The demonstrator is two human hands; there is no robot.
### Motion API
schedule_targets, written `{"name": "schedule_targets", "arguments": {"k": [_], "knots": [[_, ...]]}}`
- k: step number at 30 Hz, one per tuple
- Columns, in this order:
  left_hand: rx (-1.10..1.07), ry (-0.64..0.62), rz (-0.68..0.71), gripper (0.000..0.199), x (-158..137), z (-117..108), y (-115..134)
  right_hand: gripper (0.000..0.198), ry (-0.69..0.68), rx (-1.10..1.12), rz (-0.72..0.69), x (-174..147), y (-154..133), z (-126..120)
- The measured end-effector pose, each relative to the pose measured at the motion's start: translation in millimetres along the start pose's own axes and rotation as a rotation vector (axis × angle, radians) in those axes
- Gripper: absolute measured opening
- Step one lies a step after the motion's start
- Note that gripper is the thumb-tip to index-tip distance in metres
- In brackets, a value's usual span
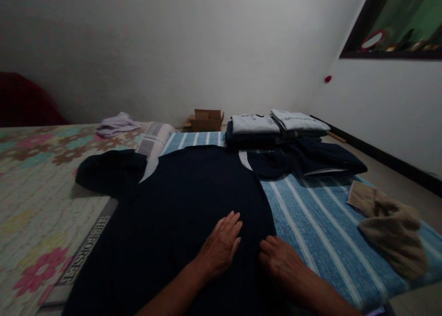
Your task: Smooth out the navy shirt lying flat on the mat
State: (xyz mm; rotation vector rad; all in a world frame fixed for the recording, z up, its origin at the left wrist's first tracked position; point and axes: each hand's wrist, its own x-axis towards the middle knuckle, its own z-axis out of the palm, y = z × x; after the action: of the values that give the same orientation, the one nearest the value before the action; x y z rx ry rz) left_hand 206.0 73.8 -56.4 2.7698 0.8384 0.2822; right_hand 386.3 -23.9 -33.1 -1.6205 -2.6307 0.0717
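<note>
A dark navy shirt (193,192) with white shoulder patches lies spread across the bed, its sleeves out to either side. My left hand (221,242) rests flat on the shirt's body with the fingers stretched out and together. At the shirt's right side edge, my right hand (279,258) has its fingers curled in, closed on the fabric there. Folded dark clothing (324,157) lies just beyond the right sleeve.
Stacked folded clothes, with a white shirt (255,124) on top, stand at the far edge. A brown cloth (393,228) lies at right on the blue striped sheet (311,215). Beyond are a cardboard box (207,121) and a pale lilac cloth (117,124) on the floral cover (37,205).
</note>
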Motion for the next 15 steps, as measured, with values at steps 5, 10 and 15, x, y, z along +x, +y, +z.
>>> {"name": "schedule_targets", "arguments": {"k": [5,10,15], "knots": [[0.013,0.006,-0.003,0.042,0.8,1.8,0.1,0.011,-0.067,0.042,-0.020,-2.6,4.8,-12.7],[0.038,0.007,-0.016,0.043,0.2,5.3,-0.3,0.011,-0.086,0.069,-0.009,-11.6,3.2,-29.0],[0.077,0.023,-0.001,0.048,-1.0,8.4,-0.7,0.015,-0.218,0.020,0.023,-11.4,-1.1,-33.0]]}}
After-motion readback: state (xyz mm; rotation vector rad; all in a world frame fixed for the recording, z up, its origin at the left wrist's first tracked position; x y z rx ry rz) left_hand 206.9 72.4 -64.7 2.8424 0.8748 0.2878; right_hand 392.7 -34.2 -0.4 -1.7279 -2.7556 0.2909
